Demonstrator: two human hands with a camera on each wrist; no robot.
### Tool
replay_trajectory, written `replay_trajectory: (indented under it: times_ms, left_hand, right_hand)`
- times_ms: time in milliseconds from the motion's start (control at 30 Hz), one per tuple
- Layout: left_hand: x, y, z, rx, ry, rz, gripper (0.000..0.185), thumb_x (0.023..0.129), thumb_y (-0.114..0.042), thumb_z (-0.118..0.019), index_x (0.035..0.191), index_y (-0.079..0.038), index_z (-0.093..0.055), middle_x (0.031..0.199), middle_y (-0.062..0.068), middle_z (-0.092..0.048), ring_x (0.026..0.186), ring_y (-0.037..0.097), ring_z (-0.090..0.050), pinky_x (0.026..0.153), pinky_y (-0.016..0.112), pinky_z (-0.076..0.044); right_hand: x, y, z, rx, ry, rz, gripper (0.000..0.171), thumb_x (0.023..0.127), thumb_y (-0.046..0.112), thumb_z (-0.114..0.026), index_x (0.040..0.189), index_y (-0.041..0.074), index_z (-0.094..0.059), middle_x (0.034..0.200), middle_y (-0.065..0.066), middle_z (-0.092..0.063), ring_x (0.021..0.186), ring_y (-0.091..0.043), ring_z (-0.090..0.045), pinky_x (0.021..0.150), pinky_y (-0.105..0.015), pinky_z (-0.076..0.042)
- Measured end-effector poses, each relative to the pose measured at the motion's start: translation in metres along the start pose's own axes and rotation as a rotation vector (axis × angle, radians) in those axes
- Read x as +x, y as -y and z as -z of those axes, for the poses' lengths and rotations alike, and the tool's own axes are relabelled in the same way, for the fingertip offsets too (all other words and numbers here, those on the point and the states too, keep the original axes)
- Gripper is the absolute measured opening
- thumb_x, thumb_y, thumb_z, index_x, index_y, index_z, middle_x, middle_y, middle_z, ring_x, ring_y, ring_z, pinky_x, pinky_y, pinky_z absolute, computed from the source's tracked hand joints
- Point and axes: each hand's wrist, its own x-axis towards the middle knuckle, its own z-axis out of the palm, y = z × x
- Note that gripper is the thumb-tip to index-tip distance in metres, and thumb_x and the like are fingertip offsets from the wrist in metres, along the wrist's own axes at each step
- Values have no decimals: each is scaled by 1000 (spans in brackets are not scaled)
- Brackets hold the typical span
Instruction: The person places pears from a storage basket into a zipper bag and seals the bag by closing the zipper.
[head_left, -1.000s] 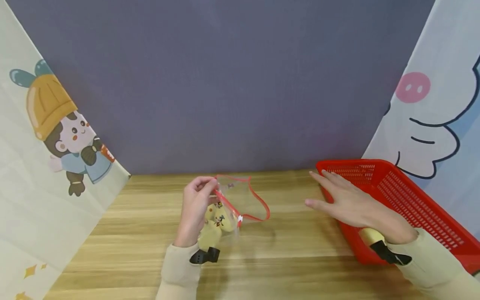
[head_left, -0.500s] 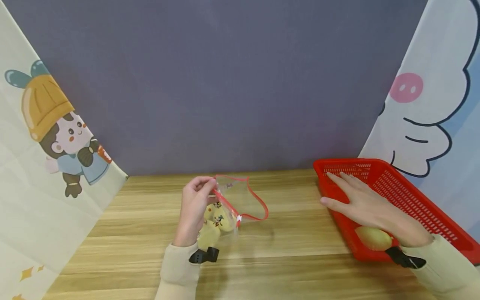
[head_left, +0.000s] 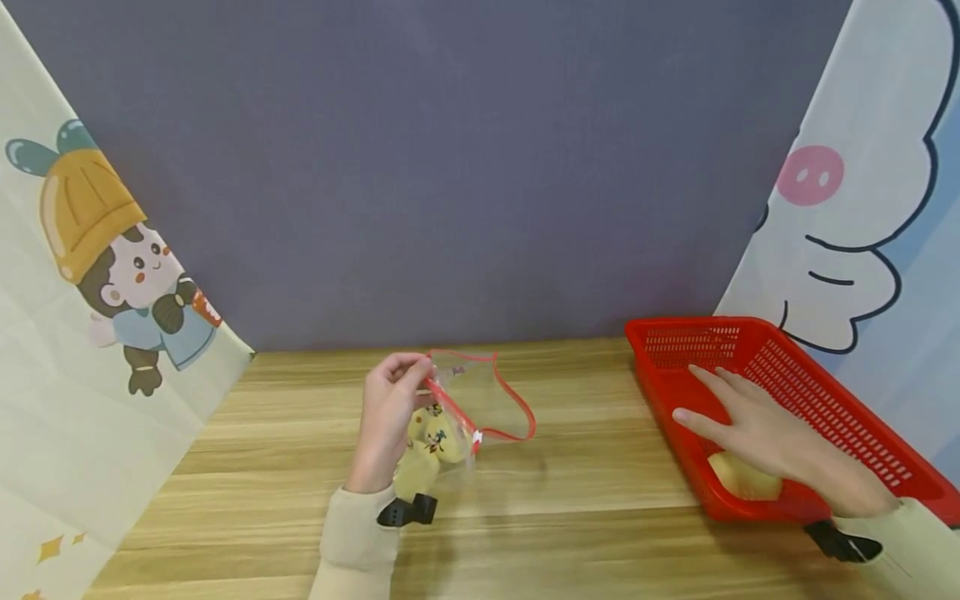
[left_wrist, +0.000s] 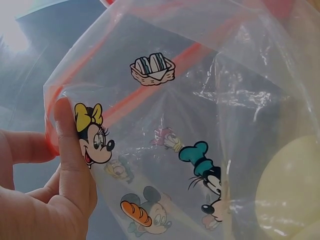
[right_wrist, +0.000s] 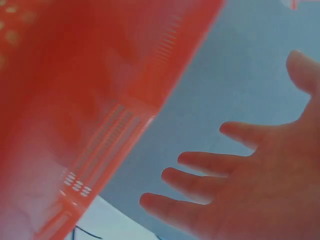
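Left hand [head_left: 387,408] clamped on clear bag [head_left: 486,398], right hand [head_left: 772,435] spread over red basket [head_left: 832,410]

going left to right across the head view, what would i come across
Cartoon child, left hand, bag, red basket.

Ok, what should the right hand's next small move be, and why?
Probably lower the right hand and curl its fingers around the yellow fruit in the red basket. That hand hangs open over the basket, holding nothing, and partly covers the fruit in the head view. Meanwhile the left hand pinches the clear bag, whose mouth gapes, with similar yellow things inside.
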Motion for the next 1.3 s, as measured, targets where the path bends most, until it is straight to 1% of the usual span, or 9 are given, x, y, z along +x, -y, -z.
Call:
replay_trajectory:
  times_ms: [167, 367, 567, 667, 767, 867, 1033, 1167, 1300]
  left_hand:
    - [-1, -1, 1, 6, 0, -4, 14, 101, -7, -62, 109, 4, -64, 92, 11, -63, 80, 22, -64, 70, 34, -64]
    - [-2, -2, 1, 9, -3, -6, 13, 101, -7, -62, 108, 4, -64, 96, 17, -63, 77, 20, -64, 69, 35, -64]
    - [-1, -2, 2, 10, -3, -9, 13, 101, -7, -62, 108, 4, -64, 96, 16, -63, 77, 19, -64, 69, 34, -64]
    - [-1, -2, 2, 6, -3, -8, 13, 101, -6, -62, 108, 4, -64, 97, 19, -63, 77, 19, -64, 69, 34, -64]
    - [-2, -2, 2, 2, -4, -7, 13, 101, -6, -62, 108, 4, -64, 99, 22, -63, 77, 19, -64, 69, 34, -63]
    - [-2, -2, 2, 2, -8, -6, 12, 100, -6, -62, 108, 4, -64, 98, 21, -63, 77, 19, -64, 69, 34, -64]
    - [-1, -1, 2, 1, -9, -5, 12, 100, -5, -63, 108, 4, -64, 94, 14, -64, 76, 19, -64, 68, 33, -63]
    - [-1, -2, 2, 6, -7, -2, 12, 100, -5, -62, 108, 4, -64, 94, 14, -64, 76, 19, -64, 68, 33, -63]
    - [-1, -2, 2, 5, -8, 4, 12, 100, -4, -62, 109, 4, -64, 95, 14, -64, 76, 20, -65, 69, 34, -63]
  right_hand:
    - [-4, -12, -9, 11, 30, -38, 94, 97, 65, -53, 158, -2, -26, 153, -43, -23, 136, -63, -22, 99, -85, -22]
    - [-6, -22, -16, 4, 51, -66, 95, 97, 66, -51, 156, -4, -27, 152, -44, -24, 134, -63, -24, 98, -85, -25]
    - [-6, -33, -18, 16, 69, -89, 93, 98, 65, -49, 155, -6, -27, 150, -45, -24, 133, -64, -24, 97, -86, -25]
    - [-6, -40, -20, 24, 83, -94, 92, 99, 64, -48, 153, -9, -29, 149, -46, -26, 131, -65, -26, 96, -85, -27]
    - [-6, -47, -22, 22, 94, -85, 91, 99, 62, -50, 151, -11, -32, 147, -46, -30, 129, -64, -31, 96, -84, -31]
    - [-6, -52, -23, 25, 111, -72, 90, 99, 60, -52, 149, -12, -35, 144, -45, -35, 128, -63, -35, 94, -82, -35]
    - [-4, -57, -23, 45, 186, -74, 88, 98, 58, -56, 148, -11, -36, 143, -43, -40, 125, -61, -41, 92, -79, -40]
    - [-2, -60, -22, 79, 265, -74, 86, 94, 56, -62, 150, -6, -38, 141, -39, -45, 123, -57, -46, 90, -77, -43]
    - [-1, -62, -23, 114, 317, -67, 84, 91, 52, -68, 150, -1, -41, 139, -34, -50, 120, -53, -51, 90, -76, -45]
